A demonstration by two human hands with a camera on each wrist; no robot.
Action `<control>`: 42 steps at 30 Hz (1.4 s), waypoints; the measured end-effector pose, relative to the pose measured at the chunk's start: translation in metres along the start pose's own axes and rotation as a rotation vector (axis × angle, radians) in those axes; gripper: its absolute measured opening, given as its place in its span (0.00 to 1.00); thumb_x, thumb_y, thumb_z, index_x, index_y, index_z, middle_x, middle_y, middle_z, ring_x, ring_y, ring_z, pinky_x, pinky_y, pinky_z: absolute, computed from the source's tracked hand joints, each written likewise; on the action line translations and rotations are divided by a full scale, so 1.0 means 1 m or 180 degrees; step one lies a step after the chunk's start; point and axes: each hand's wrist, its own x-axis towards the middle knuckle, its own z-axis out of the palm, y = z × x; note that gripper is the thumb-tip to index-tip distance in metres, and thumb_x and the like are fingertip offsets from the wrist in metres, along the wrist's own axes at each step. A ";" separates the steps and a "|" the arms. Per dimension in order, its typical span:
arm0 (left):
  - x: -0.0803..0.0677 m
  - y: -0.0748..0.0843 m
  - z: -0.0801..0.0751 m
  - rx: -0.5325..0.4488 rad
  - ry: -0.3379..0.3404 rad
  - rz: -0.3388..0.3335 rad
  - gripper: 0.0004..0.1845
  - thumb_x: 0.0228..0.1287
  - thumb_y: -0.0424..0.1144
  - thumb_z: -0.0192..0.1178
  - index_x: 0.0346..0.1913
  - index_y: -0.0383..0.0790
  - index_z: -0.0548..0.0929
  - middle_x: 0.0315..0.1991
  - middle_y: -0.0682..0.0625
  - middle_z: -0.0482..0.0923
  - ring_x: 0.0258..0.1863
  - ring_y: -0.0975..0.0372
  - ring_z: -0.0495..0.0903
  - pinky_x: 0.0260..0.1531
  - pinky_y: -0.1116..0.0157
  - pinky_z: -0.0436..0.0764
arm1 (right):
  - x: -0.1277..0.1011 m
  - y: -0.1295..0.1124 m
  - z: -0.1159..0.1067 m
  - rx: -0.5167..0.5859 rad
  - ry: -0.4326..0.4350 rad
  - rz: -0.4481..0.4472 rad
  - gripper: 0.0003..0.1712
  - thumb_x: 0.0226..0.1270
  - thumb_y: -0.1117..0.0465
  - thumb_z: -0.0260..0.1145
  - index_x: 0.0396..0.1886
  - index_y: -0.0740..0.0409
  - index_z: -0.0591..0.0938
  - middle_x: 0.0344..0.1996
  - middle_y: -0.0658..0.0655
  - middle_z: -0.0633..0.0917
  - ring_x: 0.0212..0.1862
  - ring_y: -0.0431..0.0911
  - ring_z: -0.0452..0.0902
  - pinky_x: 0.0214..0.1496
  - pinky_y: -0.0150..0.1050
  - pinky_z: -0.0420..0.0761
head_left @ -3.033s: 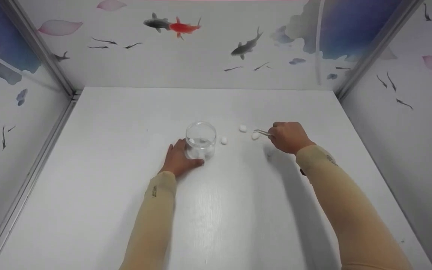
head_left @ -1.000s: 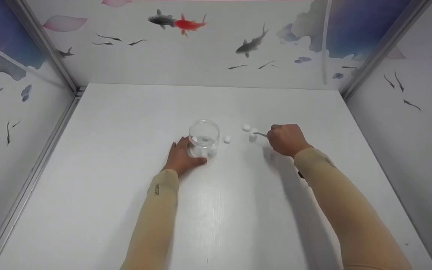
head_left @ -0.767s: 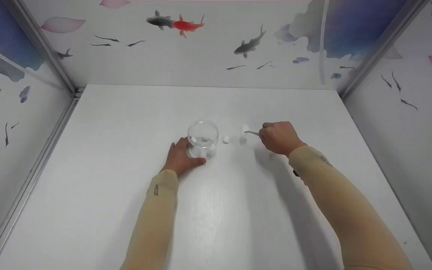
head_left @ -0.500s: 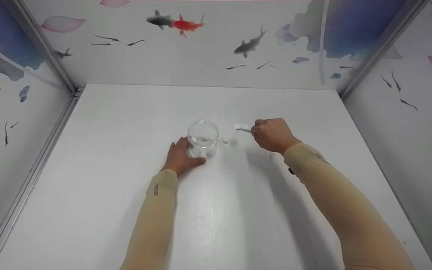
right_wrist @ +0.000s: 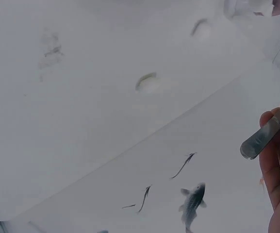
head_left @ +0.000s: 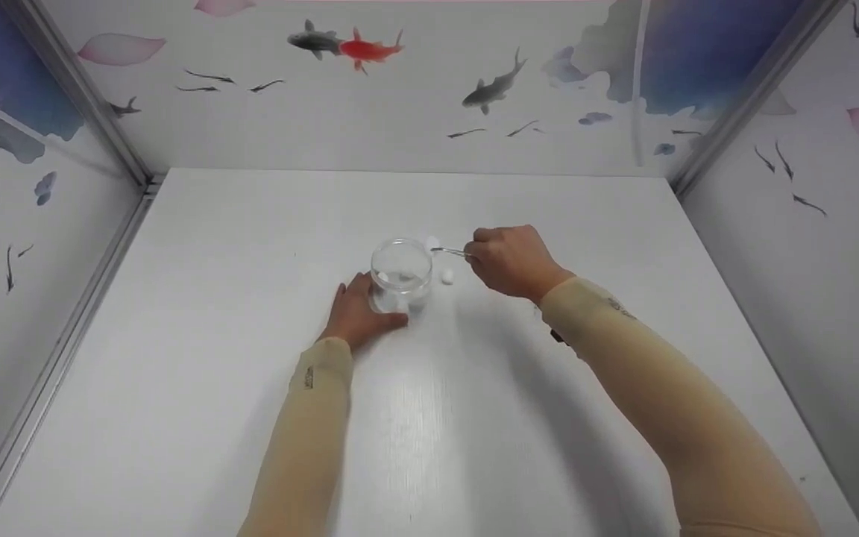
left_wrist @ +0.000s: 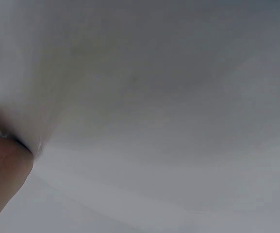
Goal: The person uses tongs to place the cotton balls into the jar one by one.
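Right hand (head_left: 508, 261) pinches tweezers (head_left: 450, 251) carrying a cotton ball (head_left: 432, 243) at the jar (head_left: 400, 276) rim; left hand (head_left: 359, 313) grips jar on counter (head_left: 250, 298). Best release centred over opening. Left wrist: blurred. Right wrist: tweezers' butt (right_wrist: 262, 138) between fingers (right_wrist: 275, 170).

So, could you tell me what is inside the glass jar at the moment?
White cotton balls lie at the bottom of the glass jar; their number is unclear, since the left hand gripping it covers the lower near side.

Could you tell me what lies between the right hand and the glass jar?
In the head view, tweezers span it, a cotton ball at their tip beside the glass jar; the right hand grips them.
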 end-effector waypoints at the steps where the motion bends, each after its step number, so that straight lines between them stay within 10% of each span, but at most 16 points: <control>1: 0.000 0.000 0.000 0.0011 0.0003 0.0007 0.60 0.44 0.61 0.77 0.78 0.43 0.58 0.75 0.46 0.60 0.76 0.56 0.53 0.75 0.63 0.30 | 0.002 -0.002 0.000 0.0003 0.0011 -0.0026 0.07 0.67 0.64 0.66 0.34 0.57 0.90 0.25 0.53 0.84 0.23 0.44 0.80 0.22 0.39 0.83; 42: -0.003 0.003 -0.001 -0.0053 -0.0005 -0.0103 0.60 0.46 0.59 0.77 0.78 0.44 0.56 0.78 0.45 0.54 0.77 0.52 0.46 0.76 0.59 0.32 | -0.009 0.009 0.008 0.0096 -0.0138 0.0084 0.06 0.66 0.65 0.67 0.34 0.59 0.89 0.25 0.54 0.83 0.23 0.47 0.79 0.22 0.42 0.83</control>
